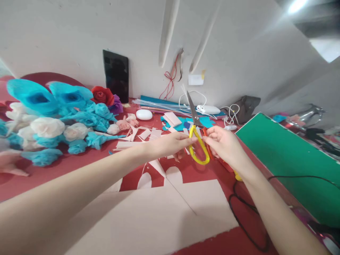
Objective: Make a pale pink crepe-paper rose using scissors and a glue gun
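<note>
A pair of scissors (195,117) is raised over the table, its metal blades pointing up and away from me. My left hand (174,143) pinches the yellow handle loop (205,160) with the thumb across it. Around a red handle (205,132) close beside it, my right hand (224,143) is closed; its fingers partly hide that handle. Below my hands lies a large sheet of pale pink paper (148,219) with a crease or slit line in it. Rounded pale pink cut pieces (174,176) lie at its far edge.
Blue and cream paper flowers (47,127) crowd the left, where another person's hand (12,163) shows. Paper scraps (145,134), a white oval case (144,114) and a leaning black tablet (116,76) are behind. A green board (287,159) and a black cable (247,202) lie right.
</note>
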The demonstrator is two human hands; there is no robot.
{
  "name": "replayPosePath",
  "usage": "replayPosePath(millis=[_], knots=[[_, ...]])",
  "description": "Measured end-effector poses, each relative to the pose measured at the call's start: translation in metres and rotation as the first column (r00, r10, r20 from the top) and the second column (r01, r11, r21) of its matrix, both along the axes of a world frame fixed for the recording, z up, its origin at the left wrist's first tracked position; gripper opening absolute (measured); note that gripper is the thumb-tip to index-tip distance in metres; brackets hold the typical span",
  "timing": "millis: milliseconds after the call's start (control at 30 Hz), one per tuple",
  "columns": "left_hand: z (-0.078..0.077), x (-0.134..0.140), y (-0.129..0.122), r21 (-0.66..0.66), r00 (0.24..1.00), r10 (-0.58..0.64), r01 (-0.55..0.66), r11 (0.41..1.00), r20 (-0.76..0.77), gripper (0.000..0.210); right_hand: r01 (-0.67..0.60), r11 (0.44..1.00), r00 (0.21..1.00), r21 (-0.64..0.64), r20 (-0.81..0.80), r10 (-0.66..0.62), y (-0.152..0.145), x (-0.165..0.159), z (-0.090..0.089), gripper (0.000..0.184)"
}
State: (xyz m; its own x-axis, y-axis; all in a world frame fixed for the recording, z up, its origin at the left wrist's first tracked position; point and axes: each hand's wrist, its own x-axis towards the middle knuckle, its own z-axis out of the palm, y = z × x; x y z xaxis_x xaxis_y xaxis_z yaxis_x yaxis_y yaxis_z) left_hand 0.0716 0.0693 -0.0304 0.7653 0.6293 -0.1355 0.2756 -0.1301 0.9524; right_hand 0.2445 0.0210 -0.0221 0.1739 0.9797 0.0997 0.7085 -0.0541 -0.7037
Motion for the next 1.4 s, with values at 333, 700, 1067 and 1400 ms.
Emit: replayPosePath(millis=[333,700,1067,1400], knots=[[-0.005,0.004,-0.005,0.069,0.995,-0.063,0.058,0.996,0.075,0.047,0.032,0.997,0.986,0.072,-0.165,-0.020,0.000,0.001,0.004,0.009],[-0.002,-0.001,-0.007,0.084,0.941,-0.123,0.101,0.991,0.314,0.040,0.015,0.993,0.901,0.117,-0.432,0.037,-0.001,-0.006,0.003,0.006],[-0.007,-0.011,0.017,0.241,0.998,-0.008,-0.009,0.971,0.068,0.037,0.041,0.984,0.769,0.176,-0.634,0.081,0.004,-0.003,-0.001,0.006],[-0.015,-0.017,0.036,0.528,0.941,0.291,-0.160,0.834,-0.174,0.039,-0.044,0.976,0.696,0.212,-0.694,0.182,0.003,-0.003,0.005,0.014]])
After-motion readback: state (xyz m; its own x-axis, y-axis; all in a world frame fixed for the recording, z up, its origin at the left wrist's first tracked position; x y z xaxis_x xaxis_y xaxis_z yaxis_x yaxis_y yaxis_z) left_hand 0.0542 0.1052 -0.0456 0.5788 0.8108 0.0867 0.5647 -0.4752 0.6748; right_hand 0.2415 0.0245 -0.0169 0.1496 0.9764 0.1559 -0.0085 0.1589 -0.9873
